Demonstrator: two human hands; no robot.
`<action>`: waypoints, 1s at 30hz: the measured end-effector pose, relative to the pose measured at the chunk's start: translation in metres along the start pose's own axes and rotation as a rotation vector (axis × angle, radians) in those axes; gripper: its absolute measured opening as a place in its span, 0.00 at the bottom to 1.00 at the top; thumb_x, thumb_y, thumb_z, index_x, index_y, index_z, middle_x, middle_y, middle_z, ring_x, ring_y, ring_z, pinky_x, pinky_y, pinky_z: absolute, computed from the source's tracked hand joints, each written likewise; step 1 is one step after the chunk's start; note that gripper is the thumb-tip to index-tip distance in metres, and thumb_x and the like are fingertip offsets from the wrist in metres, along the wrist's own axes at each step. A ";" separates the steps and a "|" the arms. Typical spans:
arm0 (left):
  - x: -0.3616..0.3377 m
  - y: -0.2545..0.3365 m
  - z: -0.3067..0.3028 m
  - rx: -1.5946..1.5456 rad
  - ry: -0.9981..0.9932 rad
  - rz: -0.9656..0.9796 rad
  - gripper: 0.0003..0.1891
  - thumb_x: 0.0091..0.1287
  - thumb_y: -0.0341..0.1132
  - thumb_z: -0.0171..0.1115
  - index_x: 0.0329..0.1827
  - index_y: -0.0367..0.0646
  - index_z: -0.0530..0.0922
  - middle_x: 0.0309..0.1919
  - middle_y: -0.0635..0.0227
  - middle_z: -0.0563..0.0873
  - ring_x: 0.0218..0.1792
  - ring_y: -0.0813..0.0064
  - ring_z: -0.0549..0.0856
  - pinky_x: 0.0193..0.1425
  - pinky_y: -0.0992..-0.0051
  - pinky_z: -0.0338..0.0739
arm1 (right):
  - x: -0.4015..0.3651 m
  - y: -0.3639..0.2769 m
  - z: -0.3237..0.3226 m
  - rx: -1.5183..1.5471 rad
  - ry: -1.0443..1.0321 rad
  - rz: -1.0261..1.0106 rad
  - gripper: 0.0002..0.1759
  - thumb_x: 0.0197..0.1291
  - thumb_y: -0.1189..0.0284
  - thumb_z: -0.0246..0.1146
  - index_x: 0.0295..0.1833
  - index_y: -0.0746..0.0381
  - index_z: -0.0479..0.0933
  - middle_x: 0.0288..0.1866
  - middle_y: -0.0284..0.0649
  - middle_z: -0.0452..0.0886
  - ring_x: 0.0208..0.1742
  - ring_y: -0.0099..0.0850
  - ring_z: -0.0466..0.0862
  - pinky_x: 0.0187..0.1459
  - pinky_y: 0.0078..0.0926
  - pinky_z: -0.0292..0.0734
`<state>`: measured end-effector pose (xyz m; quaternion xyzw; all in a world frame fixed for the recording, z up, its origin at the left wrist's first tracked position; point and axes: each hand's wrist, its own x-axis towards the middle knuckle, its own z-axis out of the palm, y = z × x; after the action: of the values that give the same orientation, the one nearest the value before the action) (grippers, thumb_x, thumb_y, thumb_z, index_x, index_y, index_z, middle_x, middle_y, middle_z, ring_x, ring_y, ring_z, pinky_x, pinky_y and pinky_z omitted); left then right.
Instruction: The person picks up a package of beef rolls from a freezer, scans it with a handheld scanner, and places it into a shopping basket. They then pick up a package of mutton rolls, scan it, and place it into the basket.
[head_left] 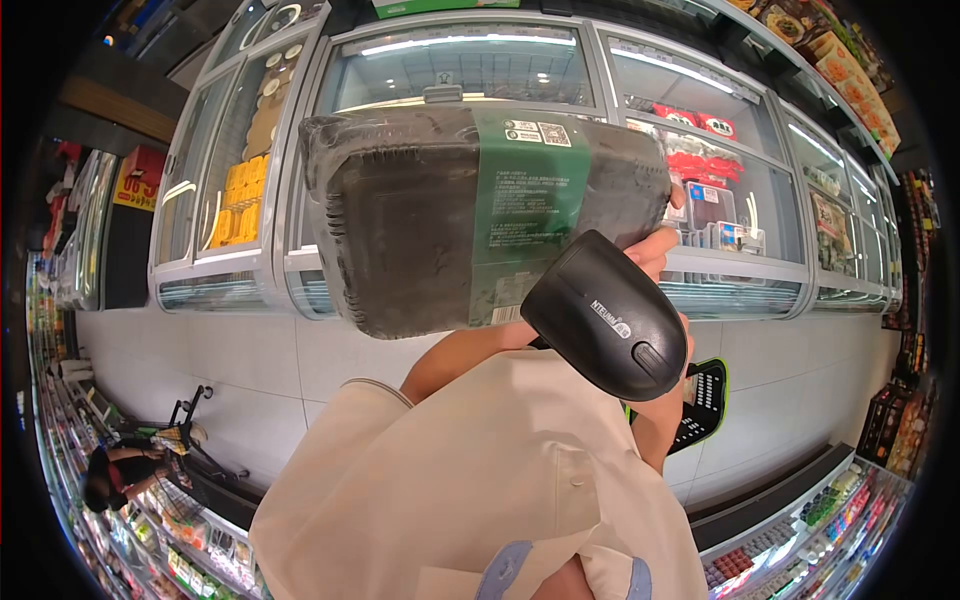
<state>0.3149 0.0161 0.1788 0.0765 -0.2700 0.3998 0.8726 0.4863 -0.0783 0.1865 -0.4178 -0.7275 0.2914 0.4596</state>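
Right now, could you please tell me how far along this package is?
The wrapped black package is already up, its green label and barcode facing the camera. Also in hand is the barcode scanner, overlapping the package's lower edge. Scanning is probably what's left: no beam shows on the barcode, though I can't tell whether it has been read.

Room over aisle floor, black scanner and basket at right

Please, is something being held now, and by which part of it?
The dark package is held at its right edge, where fingers show; the black scanner seems held from underneath, its grip hidden.
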 end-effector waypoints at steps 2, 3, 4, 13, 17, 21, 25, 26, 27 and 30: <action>0.001 0.000 0.000 0.004 -0.005 -0.005 0.25 0.76 0.43 0.47 0.71 0.41 0.58 0.33 0.66 0.74 0.27 0.77 0.76 0.34 0.76 0.75 | -0.003 0.004 -0.001 0.007 -0.006 0.005 0.35 0.38 0.69 0.80 0.55 0.67 0.76 0.52 0.45 0.80 0.48 0.33 0.82 0.51 0.30 0.75; 0.002 0.000 0.000 0.003 -0.010 -0.009 0.25 0.76 0.43 0.47 0.71 0.41 0.58 0.33 0.66 0.73 0.27 0.77 0.76 0.34 0.76 0.75 | -0.003 0.003 -0.001 0.014 -0.013 0.005 0.36 0.38 0.68 0.80 0.56 0.67 0.76 0.53 0.45 0.80 0.49 0.33 0.82 0.52 0.31 0.75; 0.002 0.000 0.000 0.002 -0.012 -0.012 0.25 0.77 0.43 0.47 0.71 0.42 0.58 0.33 0.66 0.73 0.27 0.77 0.76 0.34 0.76 0.75 | -0.002 0.003 -0.003 0.035 -0.028 0.015 0.37 0.38 0.68 0.80 0.56 0.67 0.76 0.52 0.45 0.80 0.49 0.33 0.82 0.52 0.30 0.74; 0.007 -0.002 -0.001 -0.001 -0.021 -0.033 0.25 0.77 0.43 0.47 0.72 0.43 0.58 0.34 0.66 0.73 0.28 0.76 0.76 0.35 0.76 0.75 | 0.026 -0.030 0.002 0.201 -0.061 0.002 0.34 0.37 0.71 0.78 0.53 0.70 0.76 0.46 0.44 0.81 0.42 0.34 0.81 0.47 0.29 0.74; 0.010 -0.005 -0.002 -0.006 -0.019 -0.036 0.24 0.77 0.43 0.47 0.72 0.43 0.57 0.34 0.66 0.73 0.28 0.76 0.76 0.36 0.75 0.75 | 0.038 -0.035 0.005 0.255 -0.044 0.003 0.23 0.40 0.76 0.72 0.45 0.74 0.79 0.34 0.45 0.83 0.28 0.36 0.80 0.34 0.27 0.73; 0.012 -0.003 -0.002 -0.016 -0.023 -0.037 0.24 0.77 0.42 0.46 0.72 0.44 0.57 0.35 0.66 0.72 0.28 0.76 0.76 0.37 0.75 0.75 | 0.039 -0.040 0.003 0.225 -0.045 0.061 0.22 0.40 0.76 0.73 0.43 0.74 0.78 0.33 0.44 0.82 0.28 0.35 0.79 0.34 0.26 0.73; 0.016 -0.003 -0.001 -0.028 -0.041 -0.044 0.24 0.77 0.42 0.46 0.72 0.44 0.57 0.35 0.66 0.72 0.29 0.75 0.76 0.37 0.75 0.75 | 0.039 -0.039 0.005 0.172 -0.002 -0.019 0.21 0.39 0.76 0.73 0.41 0.73 0.78 0.31 0.44 0.81 0.27 0.35 0.79 0.33 0.27 0.72; 0.019 -0.002 -0.002 -0.029 -0.066 -0.054 0.24 0.77 0.42 0.46 0.72 0.44 0.57 0.35 0.66 0.72 0.29 0.75 0.76 0.37 0.75 0.75 | 0.039 -0.038 0.004 0.155 -0.012 -0.032 0.21 0.39 0.75 0.73 0.41 0.73 0.78 0.31 0.44 0.81 0.27 0.35 0.79 0.33 0.27 0.72; 0.023 -0.001 -0.004 -0.040 -0.095 -0.075 0.24 0.77 0.42 0.46 0.72 0.44 0.57 0.35 0.66 0.72 0.29 0.75 0.76 0.38 0.75 0.75 | 0.038 -0.037 0.003 0.143 -0.025 -0.041 0.21 0.39 0.75 0.73 0.40 0.73 0.78 0.31 0.44 0.81 0.27 0.35 0.79 0.33 0.27 0.72; 0.037 0.014 -0.026 -0.020 -0.335 -0.207 0.25 0.77 0.43 0.44 0.73 0.46 0.55 0.35 0.63 0.71 0.30 0.69 0.77 0.40 0.68 0.76 | 0.037 -0.035 0.000 0.129 -0.080 -0.047 0.20 0.39 0.75 0.73 0.40 0.72 0.78 0.31 0.44 0.81 0.27 0.36 0.79 0.33 0.28 0.72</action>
<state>0.3347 0.0590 0.1749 0.1606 -0.4064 0.2869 0.8525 0.4662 -0.0628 0.2303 -0.3580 -0.7345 0.3433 0.4632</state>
